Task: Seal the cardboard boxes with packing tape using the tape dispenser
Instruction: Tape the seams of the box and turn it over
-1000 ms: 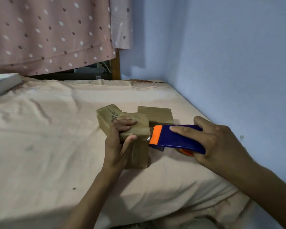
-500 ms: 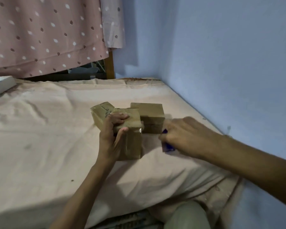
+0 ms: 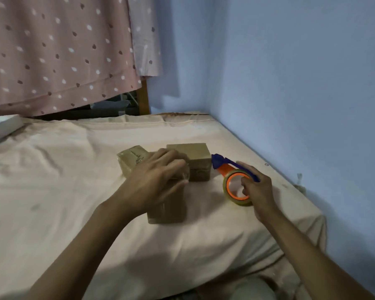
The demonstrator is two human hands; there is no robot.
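Two hands work: the left hand presses the near box steady, the right hand grasping the tape dispenser beside it.

Brown boxes, blue-and-orange tape dispenser, pink spotted curtain, blue wall.

Pink bedsheet, wrinkled, covering mattress. Dotted pink curtain, far left. Blue wall, right. White flat box, far left edge.
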